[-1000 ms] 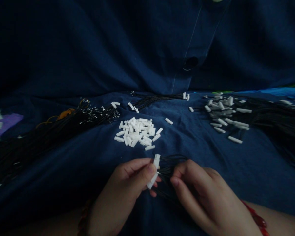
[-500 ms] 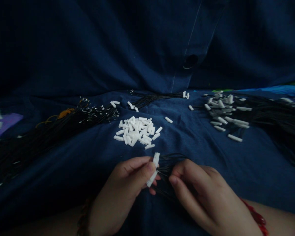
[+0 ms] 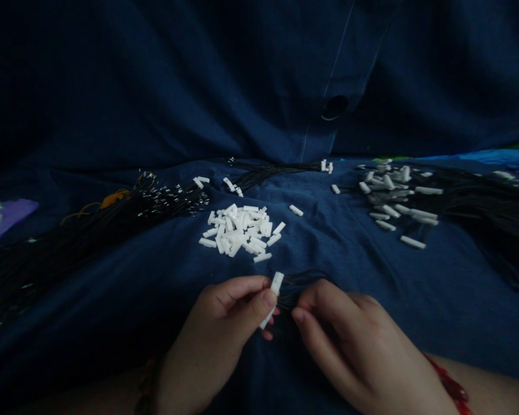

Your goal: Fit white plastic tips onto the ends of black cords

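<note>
Dark blue cloth spread below; left hand pinching narrow on white plastic connector strip at centre, right hand closed on thin black wires; strip light, stiff, hold by long edges

The head-worn camera looks forward and down — close above the left hand and right hand.

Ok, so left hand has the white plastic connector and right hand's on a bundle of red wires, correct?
Not quite: the wires are the one error. The black wires at the right hand are black, not red, as the head view shows. The left hand does hold the white plastic connector.
</note>
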The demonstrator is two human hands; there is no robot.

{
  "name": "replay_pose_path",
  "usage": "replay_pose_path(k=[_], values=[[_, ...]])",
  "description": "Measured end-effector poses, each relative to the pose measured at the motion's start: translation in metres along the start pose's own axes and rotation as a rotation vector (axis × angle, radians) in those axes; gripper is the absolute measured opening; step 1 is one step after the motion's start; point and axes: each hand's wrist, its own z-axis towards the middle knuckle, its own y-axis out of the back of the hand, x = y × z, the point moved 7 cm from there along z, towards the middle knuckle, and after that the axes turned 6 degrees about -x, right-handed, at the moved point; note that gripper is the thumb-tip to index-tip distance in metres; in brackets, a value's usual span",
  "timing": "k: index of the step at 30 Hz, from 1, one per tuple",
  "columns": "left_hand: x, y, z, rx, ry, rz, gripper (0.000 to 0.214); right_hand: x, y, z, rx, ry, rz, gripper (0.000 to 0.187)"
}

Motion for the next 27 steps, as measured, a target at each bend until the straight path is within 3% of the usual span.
replay_pose_path(k=[4, 17, 21, 24, 27], values=[[-0.001, 0.000, 0.000, -0.007, -0.011, -0.001, 0.020, -0.002, -0.005, 0.003, 0.041, -0.039, -0.005, 0.013], [-0.008, -0.004, -0.001, -0.012, -0.059, 0.072, 0.015, 0.006, -0.008, 0.003, -0.027, 0.085, 0.048, 0.013], [-0.010, -0.005, -0.001, 0.007, -0.058, 0.063, 0.019, 0.004, -0.006, 0.009, 0.101, -0.064, 0.109, 0.012], [-0.012, -0.001, 0.002, -0.002, -0.054, 0.032, 0.023, 0.001, 0.006, 0.010, 0.159, -0.229, 0.293, 0.009], [-0.017, 0.006, 0.006, -0.053, -0.074, 0.001, 0.021, -0.002, 0.021, 0.007, 0.181, -0.260, 0.458, 0.017]])
